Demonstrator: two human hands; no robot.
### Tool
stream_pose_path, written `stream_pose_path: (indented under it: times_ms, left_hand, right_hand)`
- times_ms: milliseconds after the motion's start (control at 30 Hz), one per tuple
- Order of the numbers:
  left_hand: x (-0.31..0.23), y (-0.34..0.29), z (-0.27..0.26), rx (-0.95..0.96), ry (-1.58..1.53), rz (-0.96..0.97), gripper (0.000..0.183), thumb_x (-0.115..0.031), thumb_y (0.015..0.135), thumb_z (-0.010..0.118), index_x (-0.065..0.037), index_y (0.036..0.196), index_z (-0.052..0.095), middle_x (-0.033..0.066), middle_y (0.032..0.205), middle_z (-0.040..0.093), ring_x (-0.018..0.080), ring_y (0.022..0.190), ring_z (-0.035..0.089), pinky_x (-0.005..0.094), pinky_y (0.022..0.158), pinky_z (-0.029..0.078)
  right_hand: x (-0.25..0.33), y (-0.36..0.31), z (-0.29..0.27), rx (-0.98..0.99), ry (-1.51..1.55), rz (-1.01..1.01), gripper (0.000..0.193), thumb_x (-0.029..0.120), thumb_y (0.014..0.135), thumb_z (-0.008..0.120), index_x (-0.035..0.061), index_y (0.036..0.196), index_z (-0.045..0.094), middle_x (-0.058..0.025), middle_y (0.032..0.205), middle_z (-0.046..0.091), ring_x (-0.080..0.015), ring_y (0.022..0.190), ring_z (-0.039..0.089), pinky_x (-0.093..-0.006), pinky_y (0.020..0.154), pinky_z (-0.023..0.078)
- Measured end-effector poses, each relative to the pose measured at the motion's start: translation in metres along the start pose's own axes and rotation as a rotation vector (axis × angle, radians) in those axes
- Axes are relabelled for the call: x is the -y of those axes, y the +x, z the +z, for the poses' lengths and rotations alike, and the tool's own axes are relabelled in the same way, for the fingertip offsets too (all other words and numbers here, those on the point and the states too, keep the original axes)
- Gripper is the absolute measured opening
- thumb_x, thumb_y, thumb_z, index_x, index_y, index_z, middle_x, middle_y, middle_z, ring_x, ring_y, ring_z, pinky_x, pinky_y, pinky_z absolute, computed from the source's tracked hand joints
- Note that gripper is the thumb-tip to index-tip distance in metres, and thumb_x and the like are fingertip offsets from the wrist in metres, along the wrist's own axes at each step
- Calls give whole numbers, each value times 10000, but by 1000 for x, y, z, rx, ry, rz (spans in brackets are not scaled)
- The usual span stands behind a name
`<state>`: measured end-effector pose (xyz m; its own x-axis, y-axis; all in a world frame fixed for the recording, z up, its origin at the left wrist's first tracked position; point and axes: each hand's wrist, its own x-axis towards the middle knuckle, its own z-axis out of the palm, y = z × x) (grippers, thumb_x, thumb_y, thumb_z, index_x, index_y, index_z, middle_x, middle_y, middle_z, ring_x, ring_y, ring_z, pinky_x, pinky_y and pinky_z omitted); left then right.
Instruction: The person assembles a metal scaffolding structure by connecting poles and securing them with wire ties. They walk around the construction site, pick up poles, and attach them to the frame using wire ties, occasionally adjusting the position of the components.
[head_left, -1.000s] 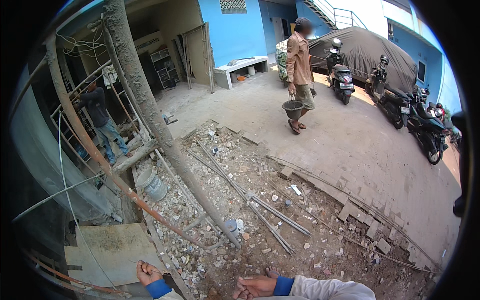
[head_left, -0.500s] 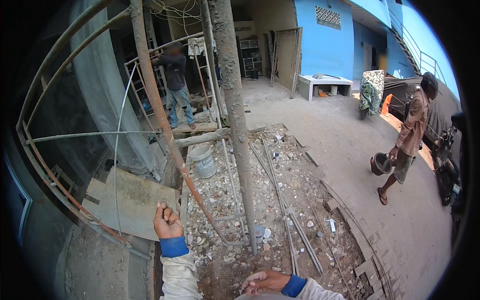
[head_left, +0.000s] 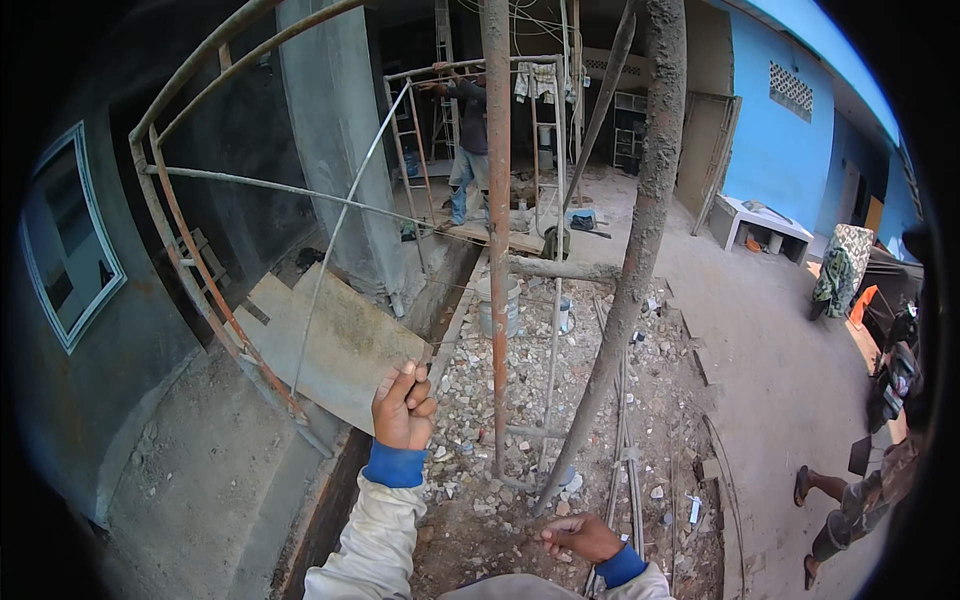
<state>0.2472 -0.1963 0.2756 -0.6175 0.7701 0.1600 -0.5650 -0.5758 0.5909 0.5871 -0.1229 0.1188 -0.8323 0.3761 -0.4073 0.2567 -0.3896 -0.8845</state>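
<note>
both left hand (head_left: 403, 408) and right hand (head_left: 588, 538) curl closed near rubble (head_left: 465, 395), anything held being unclear.

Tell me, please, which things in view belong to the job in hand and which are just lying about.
Likely the job's:
grey scaffold pole beyond the right hand
anything pinched by the left hand, too small to tell

Apparently lying about:
board
loose pipes
bucket
rubble

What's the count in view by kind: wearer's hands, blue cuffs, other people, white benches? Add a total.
Wearer's hands: 2
Blue cuffs: 2
Other people: 2
White bench: 1
Total: 7
</note>
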Motion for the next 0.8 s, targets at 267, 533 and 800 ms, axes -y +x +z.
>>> stream_pose_path:
  times_ms: [267,533,800]
  left_hand:
    - [32,-36,17,127,202,-67,137,-161,983,655,-62,1038,579,12,881,606,12,586,390,172,502,313]
    - [97,-93,27,93,664,-36,197,-173,998,637,9,1073,644,19,856,675,42,691,537,207,603,432]
    - [96,-121,23,3,811,162,211,-154,989,653,16,1112,631,67,921,677,89,799,617,238,708,497]
  right_hand:
    - [119,-13,-23,-434,560,-631,115,184,996,634,77,1017,595,-139,1033,723,-211,903,726,-339,789,618]
    - [148,42,92,-503,40,-912,196,227,1044,571,35,1037,530,-138,1054,717,-128,777,663,-276,714,559]
    - [134,36,134,-397,310,-786,256,176,1022,611,-40,1157,578,-115,954,716,-127,817,673,-253,717,548]
